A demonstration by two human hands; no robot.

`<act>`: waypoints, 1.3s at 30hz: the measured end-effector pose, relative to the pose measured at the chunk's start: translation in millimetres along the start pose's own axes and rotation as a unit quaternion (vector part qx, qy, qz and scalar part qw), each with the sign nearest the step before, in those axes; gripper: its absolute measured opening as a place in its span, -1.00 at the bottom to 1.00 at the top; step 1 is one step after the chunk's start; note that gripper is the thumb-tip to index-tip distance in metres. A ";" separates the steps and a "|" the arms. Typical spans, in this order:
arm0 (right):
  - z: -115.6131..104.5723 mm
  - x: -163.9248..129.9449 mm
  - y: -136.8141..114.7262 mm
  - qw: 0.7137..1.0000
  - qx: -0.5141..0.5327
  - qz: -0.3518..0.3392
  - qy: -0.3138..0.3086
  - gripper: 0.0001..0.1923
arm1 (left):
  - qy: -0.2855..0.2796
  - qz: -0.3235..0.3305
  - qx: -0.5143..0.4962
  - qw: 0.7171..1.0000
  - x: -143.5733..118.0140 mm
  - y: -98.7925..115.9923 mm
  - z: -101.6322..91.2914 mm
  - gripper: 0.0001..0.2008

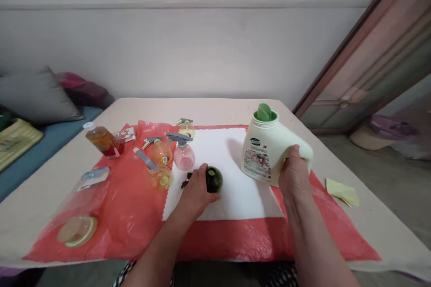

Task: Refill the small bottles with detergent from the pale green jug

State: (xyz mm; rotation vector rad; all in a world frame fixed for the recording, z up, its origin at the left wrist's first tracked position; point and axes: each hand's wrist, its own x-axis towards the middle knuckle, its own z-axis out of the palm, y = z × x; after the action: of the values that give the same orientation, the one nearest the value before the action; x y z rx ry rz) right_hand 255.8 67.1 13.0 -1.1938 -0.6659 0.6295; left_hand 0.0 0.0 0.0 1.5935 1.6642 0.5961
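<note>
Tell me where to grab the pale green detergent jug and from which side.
Grip the detergent jug at its handle, on the side away from the label, coming from the right. The right hand already wraps there. The jug stands upright with its spout uncapped, so keeping it upright is probably safest. The left hand holds the dark green cap on the white cloth.

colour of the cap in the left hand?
Dark green cap, held in the left hand; head view.
</note>
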 end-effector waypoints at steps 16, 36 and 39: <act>-34.8 2.7 -38.5 0.864 -0.385 -0.238 -0.221 0.07 | 0.083 0.072 -0.086 0.990 18.6 9.0 9.2 0.09; -41.8 -1.0 -58.1 0.749 -0.490 -0.394 -0.208 0.13 | -0.083 -0.057 -0.572 0.814 -11.1 95.7 57.4 -0.36; -39.9 -4.8 -60.9 0.741 -0.502 -0.392 -0.212 0.14 | -0.049 -0.053 -0.585 0.808 -4.3 91.4 56.2 -0.41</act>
State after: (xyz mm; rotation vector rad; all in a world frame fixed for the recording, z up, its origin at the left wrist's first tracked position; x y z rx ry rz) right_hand 288.1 23.7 62.0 -1.5510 -1.9342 -0.2918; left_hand 101.2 -2.4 36.1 0.5814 0.8954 1.1480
